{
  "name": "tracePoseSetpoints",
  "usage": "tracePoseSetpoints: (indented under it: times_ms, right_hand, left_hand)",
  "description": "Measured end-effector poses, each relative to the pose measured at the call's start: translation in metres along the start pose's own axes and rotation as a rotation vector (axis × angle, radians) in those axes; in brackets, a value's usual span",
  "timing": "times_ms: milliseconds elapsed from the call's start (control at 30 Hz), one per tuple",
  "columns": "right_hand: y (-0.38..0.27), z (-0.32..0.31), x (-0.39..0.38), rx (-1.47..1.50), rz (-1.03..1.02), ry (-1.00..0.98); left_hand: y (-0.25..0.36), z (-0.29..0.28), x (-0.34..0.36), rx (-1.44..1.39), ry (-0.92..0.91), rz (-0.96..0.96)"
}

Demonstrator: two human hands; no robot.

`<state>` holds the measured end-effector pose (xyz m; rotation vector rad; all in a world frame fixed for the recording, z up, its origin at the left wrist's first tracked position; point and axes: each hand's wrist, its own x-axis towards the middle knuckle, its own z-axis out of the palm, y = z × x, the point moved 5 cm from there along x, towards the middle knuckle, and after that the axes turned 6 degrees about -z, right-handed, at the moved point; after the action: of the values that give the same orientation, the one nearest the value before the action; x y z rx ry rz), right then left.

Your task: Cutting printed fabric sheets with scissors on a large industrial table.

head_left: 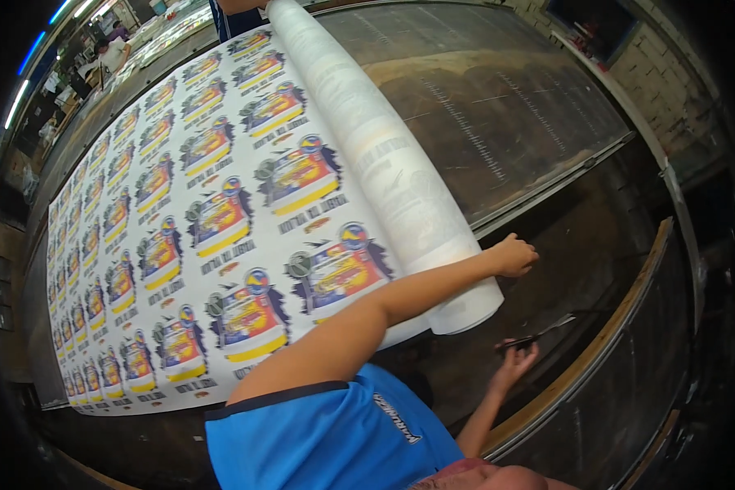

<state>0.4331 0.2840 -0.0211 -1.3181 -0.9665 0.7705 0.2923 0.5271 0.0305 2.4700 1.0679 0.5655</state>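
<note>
A wide white sheet (257,171) printed with rows of colourful emblems lies over a long dark table. Along its right side runs a thick white roll (400,180), with faint print showing through. My left arm reaches across the near end of the roll. Just beyond that end, my left hand (514,255) is closed with curled fingers, and nothing shows in it. Lower right, my right hand (518,359) grips the dark handle of a pair of scissors (551,329), whose shiny blades point away to the right, apart from the sheet.
At the roll's far end is a co-worker's arm (241,6), beside dark clothing. The dark tabletop (465,98) continues right of the roll, edged by a metal rail (559,180). A wooden strip (604,343) runs along the lower right. Another person (113,55) stands far back left.
</note>
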Motion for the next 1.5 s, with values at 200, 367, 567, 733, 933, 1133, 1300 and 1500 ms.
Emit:
tracePoseSetpoints:
  times_ms: [200,367,567,733,933,1133,1300,1500]
  right_hand:
    - [0.063,-0.065,0.036,-0.124,0.010,-0.162]
    - [0.103,-0.142,0.083,0.008,0.149,-0.148]
    - [0.135,-0.216,0.185,0.111,0.138,0.010]
    - [0.149,-0.250,0.291,0.109,0.113,0.233]
    - [0.175,-0.251,0.405,0.237,0.419,0.380]
    - [0.163,-0.228,0.576,0.140,0.266,-0.089]
    - [0.130,-0.198,0.706,0.068,0.088,-0.260]
    - [0.107,-0.129,0.751,0.168,0.080,-0.150]
  left_hand:
    - [-0.012,-0.016,-0.027,0.030,0.211,-0.146]
    - [0.022,-0.004,-0.062,0.077,0.236,-0.375]
    - [0.054,0.041,0.004,0.061,0.219,-0.395]
    - [0.056,0.040,0.117,0.216,0.170,-0.444]
    - [0.039,0.063,0.269,0.272,0.046,-0.373]
    - [-0.013,0.147,0.463,0.013,-0.380,-0.348]
    - [0.021,0.135,0.587,-0.008,-0.176,-0.036]
    - [0.011,0.076,0.540,-0.124,0.224,-0.074]
